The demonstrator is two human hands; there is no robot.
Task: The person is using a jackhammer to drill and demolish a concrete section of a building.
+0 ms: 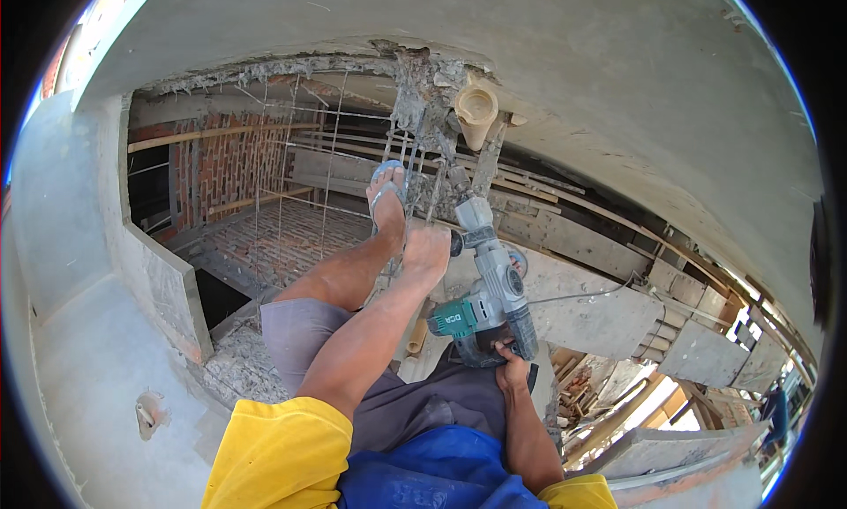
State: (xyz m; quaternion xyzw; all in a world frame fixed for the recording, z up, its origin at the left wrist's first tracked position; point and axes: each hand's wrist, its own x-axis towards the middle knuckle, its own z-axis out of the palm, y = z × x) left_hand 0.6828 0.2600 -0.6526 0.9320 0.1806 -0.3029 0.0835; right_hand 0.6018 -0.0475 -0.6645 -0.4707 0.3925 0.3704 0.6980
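A green and grey demolition hammer (496, 288) is held in front of my body, tilted with its nose pointing away from me. My left hand (427, 250) is closed round its black side handle. My right hand (512, 370) grips the rear handle, close to my lap. The bit (447, 149) reaches up to broken concrete (422, 90), where bare steel bars (411, 156) stick out; whether its tip touches is hard to see. Just right of the bit, a cream pipe end (476, 105) projects from the grey slab. My sandalled foot (388, 187) is raised beside the bars.
Thin wires (328, 165) hang across an opening at left, with a brick wall (229, 160) behind. Planks and boards (600, 306) lie below on the right, with a cable (582, 295) running over them. A plastered wall (79, 350) stands at left. Someone in dark blue (776, 410) is at far right.
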